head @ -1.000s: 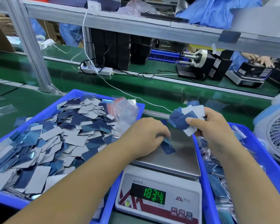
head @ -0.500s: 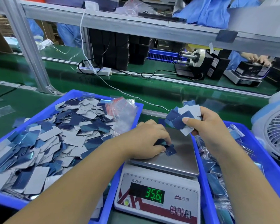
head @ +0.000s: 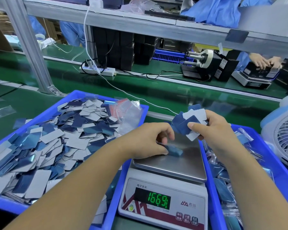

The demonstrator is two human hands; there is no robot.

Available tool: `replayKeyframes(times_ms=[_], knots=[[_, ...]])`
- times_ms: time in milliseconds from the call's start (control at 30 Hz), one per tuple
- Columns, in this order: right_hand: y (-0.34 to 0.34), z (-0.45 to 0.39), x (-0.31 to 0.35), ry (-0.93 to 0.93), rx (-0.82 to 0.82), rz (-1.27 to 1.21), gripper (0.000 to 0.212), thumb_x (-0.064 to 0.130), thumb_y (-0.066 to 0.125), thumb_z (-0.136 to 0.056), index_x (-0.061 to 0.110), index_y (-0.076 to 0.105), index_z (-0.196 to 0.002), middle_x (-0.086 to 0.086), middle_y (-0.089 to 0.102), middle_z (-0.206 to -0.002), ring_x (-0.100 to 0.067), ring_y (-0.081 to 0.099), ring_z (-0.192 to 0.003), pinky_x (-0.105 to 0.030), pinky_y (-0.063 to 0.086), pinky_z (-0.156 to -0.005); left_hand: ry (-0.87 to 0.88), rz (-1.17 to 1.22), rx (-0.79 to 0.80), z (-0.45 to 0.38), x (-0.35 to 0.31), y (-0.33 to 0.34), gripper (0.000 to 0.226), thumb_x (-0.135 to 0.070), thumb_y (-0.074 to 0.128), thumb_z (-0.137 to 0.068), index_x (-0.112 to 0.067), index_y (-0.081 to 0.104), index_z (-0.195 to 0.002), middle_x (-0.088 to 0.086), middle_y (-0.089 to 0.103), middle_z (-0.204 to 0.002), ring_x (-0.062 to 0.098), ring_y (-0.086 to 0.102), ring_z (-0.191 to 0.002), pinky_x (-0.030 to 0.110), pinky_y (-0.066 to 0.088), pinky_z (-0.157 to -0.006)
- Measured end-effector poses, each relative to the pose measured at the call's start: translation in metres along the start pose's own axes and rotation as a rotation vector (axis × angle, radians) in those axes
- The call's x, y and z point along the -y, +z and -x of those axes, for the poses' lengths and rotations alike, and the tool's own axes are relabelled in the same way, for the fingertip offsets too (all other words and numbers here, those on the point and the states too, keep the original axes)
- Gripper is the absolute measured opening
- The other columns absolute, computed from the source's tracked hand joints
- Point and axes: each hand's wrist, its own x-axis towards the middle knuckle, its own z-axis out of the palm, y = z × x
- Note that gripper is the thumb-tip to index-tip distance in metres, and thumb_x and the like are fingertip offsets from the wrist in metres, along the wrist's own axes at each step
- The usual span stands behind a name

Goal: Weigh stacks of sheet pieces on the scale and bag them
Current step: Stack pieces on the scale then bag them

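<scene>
So the left hand (head: 150, 140) is down on the steel pan of the scale (head: 170, 165), fingers curled around a small stack of blue sheet pieces (head: 174, 151) that sits right on the pan. The readout on the front glows green and looks like 166.9, though the last digit is a bit smeared.

The right hand (head: 213, 131) is up above the far edge of the pan, gripping a messy fan of pieces (head: 188, 124), some dark blue side up, some showing the pale grey back. Thumb is pressed across the front of the fan, fingers wrapped behind.

To the left there's a blue tray (head: 3, 205) heaped with loose pieces in the same blue and grey mix, and a bunch of clear zip bags (head: 128, 110) with red strips lies at its far right corner. On the right a second blue bin (head: 276, 166) holds what look like already filled bags, hard to make out in detail. A white and light blue fan (head: 284, 130) stands just beside that bin.

All of it sits on a green worktop (head: 206, 100), with a white power strip (head: 98, 70) further back and another person's hands (head: 264, 62) on a second scale at the far right
</scene>
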Motion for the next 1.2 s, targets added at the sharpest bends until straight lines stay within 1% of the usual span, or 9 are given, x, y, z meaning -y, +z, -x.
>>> replayKeyframes(times_ms=[233,333,533,633,767,867,967,1100,1200], knots=[[0.011,0.002,-0.005,-0.047,0.156,0.225,0.021,0.021,0.075,-0.083,0.038,0.066,-0.09,0.013,0.07,-0.08,-0.006,0.061,-0.069,-0.035,0.051,-0.068,0.0,0.198,-0.233,-0.005,0.015,-0.008,0.034,-0.006,0.082,-0.076,-0.029,0.057,-0.082,-0.02,0.057,-0.071,0.004,0.053,-0.065,0.023,0.049,-0.067],[0.016,0.004,-0.003,-0.065,0.255,0.247,0.019,0.021,0.075,-0.083,0.034,0.067,-0.095,0.01,0.072,-0.086,-0.016,0.067,-0.08,-0.045,0.055,-0.08,-0.032,0.113,-0.292,-0.006,0.021,-0.006,0.039,-0.014,0.084,-0.074,-0.034,0.052,-0.086,-0.015,0.059,-0.079,-0.003,0.051,-0.063,0.013,0.045,-0.061],[0.019,0.009,0.004,-0.123,0.309,0.21,0.026,0.012,0.077,-0.083,0.033,0.068,-0.096,0.004,0.073,-0.09,-0.027,0.067,-0.085,-0.05,0.054,-0.085,-0.03,0.094,-0.198,-0.003,0.015,-0.006,0.046,-0.012,0.085,-0.076,-0.034,0.057,-0.106,-0.009,0.058,-0.099,-0.005,0.058,-0.068,0.008,0.046,-0.065],[0.022,0.009,0.004,-0.129,0.336,0.168,0.025,0.029,0.079,-0.075,0.031,0.066,-0.096,-0.006,0.071,-0.09,-0.035,0.063,-0.087,-0.052,0.052,-0.083,-0.012,0.018,-0.154,-0.002,0.012,-0.006,0.04,-0.017,0.081,-0.081,-0.04,0.058,-0.105,-0.016,0.064,-0.101,-0.007,0.06,-0.081,0.006,0.044,-0.072],[0.024,0.009,0.001,-0.113,0.416,0.246,0.041,0.053,0.073,-0.068,0.043,0.061,-0.105,0.007,0.071,-0.095,-0.017,0.065,-0.087,-0.04,0.054,-0.083,-0.005,-0.011,-0.093,-0.001,0.01,0.001,0.042,-0.016,0.07,-0.088,-0.038,0.059,-0.122,-0.018,0.069,-0.107,-0.001,0.064,-0.097,0.02,0.05,-0.086],[0.022,0.009,0.001,-0.151,0.384,0.271,0.04,0.044,0.077,-0.076,0.064,0.056,-0.103,0.027,0.069,-0.097,0.004,0.065,-0.085,-0.015,0.046,-0.072,0.005,-0.013,-0.09,-0.003,0.01,0.005,0.051,-0.017,0.068,-0.088,-0.038,0.054,-0.132,-0.017,0.068,-0.116,0.0,0.063,-0.104,0.026,0.05,-0.095],[0.022,0.01,0.003,-0.204,0.354,0.354,0.049,0.038,0.08,-0.079,0.073,0.05,-0.096,0.039,0.064,-0.092,0.013,0.06,-0.081,-0.002,0.039,-0.066,0.008,-0.036,-0.105,-0.004,0.013,0.008,0.047,-0.022,0.069,-0.09,-0.039,0.053,-0.13,-0.018,0.068,-0.113,-0.002,0.061,-0.102,0.024,0.049,-0.093],[0.024,0.012,0.006,-0.195,0.338,0.259,0.04,0.057,0.076,-0.07,0.063,0.057,-0.105,0.029,0.068,-0.095,0.005,0.064,-0.083,-0.007,0.046,-0.068,0.034,0.018,-0.179,-0.003,0.013,0.004,0.041,-0.014,0.07,-0.089,-0.04,0.055,-0.117,-0.033,0.066,-0.095,-0.011,0.06,-0.092,0.008,0.044,-0.08],[0.023,0.01,0.004,-0.209,0.298,0.163,0.028,0.035,0.08,-0.08,0.05,0.062,-0.097,0.016,0.069,-0.087,-0.007,0.064,-0.074,-0.018,0.053,-0.064,0.025,0.027,-0.213,-0.001,0.014,-0.002,0.045,-0.015,0.069,-0.088,-0.046,0.054,-0.117,-0.033,0.066,-0.093,-0.007,0.061,-0.09,0.012,0.048,-0.079]])
